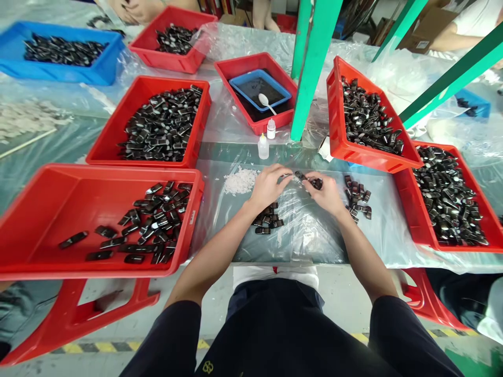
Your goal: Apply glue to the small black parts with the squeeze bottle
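My right hand [325,195] is closed around a few small glossy black parts [316,183]. One black piece [299,174] sticks out from its fingertips toward the left hand. My left hand [270,184] is pinched, its fingertips just left of that piece; what they hold is too small to make out. A heap of small white bits [240,180] lies to the left of this hand. Under the left wrist is a group of black parts [269,220], partly hidden by the arm. Another group of black parts [357,198] lies right of my right hand.
Red bins of black parts stand left [199,209], upper left [206,120] and right [408,209]; one tilted bin [373,162] overlaps the right one. Two small bottles [263,147] stand ahead, before a blue tray [245,97] with a white spoon [264,99]. A green post [310,78] rises behind.
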The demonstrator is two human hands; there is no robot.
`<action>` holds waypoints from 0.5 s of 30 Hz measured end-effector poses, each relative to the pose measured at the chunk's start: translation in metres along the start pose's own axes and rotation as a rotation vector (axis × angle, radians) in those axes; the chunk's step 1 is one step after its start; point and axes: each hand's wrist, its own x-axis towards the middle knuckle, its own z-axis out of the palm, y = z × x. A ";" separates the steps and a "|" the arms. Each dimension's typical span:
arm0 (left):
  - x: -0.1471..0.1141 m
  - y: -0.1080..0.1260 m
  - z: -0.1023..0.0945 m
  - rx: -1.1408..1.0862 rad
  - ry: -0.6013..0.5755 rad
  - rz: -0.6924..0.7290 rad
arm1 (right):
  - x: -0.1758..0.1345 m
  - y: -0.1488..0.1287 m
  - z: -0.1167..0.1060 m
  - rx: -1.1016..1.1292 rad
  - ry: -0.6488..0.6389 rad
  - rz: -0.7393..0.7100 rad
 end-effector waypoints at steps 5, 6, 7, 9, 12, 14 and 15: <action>0.007 -0.001 0.011 0.327 -0.211 0.096 | 0.006 0.005 -0.010 0.096 0.100 0.097; 0.007 0.000 0.012 0.352 -0.231 0.102 | 0.006 0.005 -0.010 0.103 0.098 0.096; 0.008 0.001 0.013 0.368 -0.241 0.099 | 0.006 0.004 -0.010 0.106 0.096 0.088; 0.008 0.001 0.013 0.384 -0.242 0.073 | 0.005 0.002 -0.007 0.103 0.093 0.065; 0.010 0.001 0.015 0.391 -0.218 0.035 | 0.003 0.000 -0.003 0.106 0.080 0.048; 0.010 0.000 0.016 0.395 -0.210 0.023 | 0.001 0.000 -0.001 0.110 0.054 0.040; 0.010 0.000 0.017 0.396 -0.211 0.019 | 0.000 0.001 0.000 0.111 0.041 0.036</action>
